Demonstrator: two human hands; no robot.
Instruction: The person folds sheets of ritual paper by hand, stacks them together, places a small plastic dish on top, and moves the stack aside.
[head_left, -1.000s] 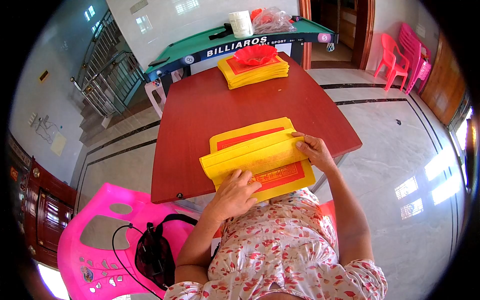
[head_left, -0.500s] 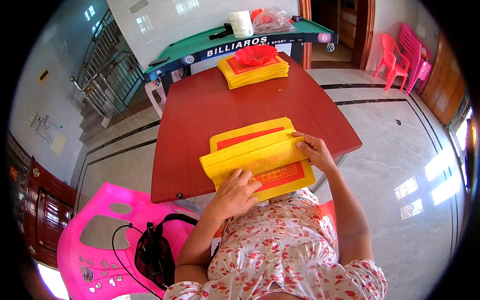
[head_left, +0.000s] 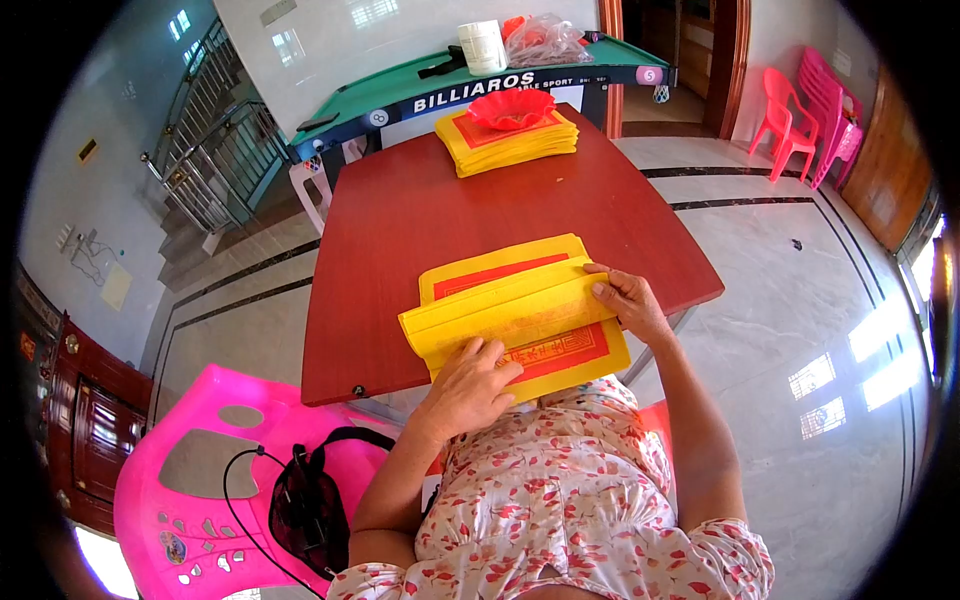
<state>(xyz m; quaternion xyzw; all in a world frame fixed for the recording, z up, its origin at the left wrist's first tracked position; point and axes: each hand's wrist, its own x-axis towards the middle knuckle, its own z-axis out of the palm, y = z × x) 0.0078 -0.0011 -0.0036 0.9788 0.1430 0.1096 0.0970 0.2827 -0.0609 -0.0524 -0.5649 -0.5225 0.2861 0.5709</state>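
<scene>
A sheet of yellow joss paper (head_left: 510,318), folded into a long flat band, lies slantwise over a small pile of yellow sheets with red printed panels (head_left: 572,352) at the table's near edge. My right hand (head_left: 632,303) pinches the band's right end between thumb and fingers. Curled over its lower left edge, my left hand (head_left: 470,385) holds the paper against the pile. The fingertips of my left hand are partly hidden by the paper. Farther back on the table stands a thicker stack of the same yellow paper (head_left: 510,155), topped by a red wavy-rimmed dish (head_left: 512,110).
The dark red table (head_left: 420,215) spans the space ahead. Behind it is a green billiard table (head_left: 370,95) carrying a white tub (head_left: 483,50) and a plastic bag (head_left: 545,42). A pink chair (head_left: 190,480) with a black bag (head_left: 305,510) stands at my left.
</scene>
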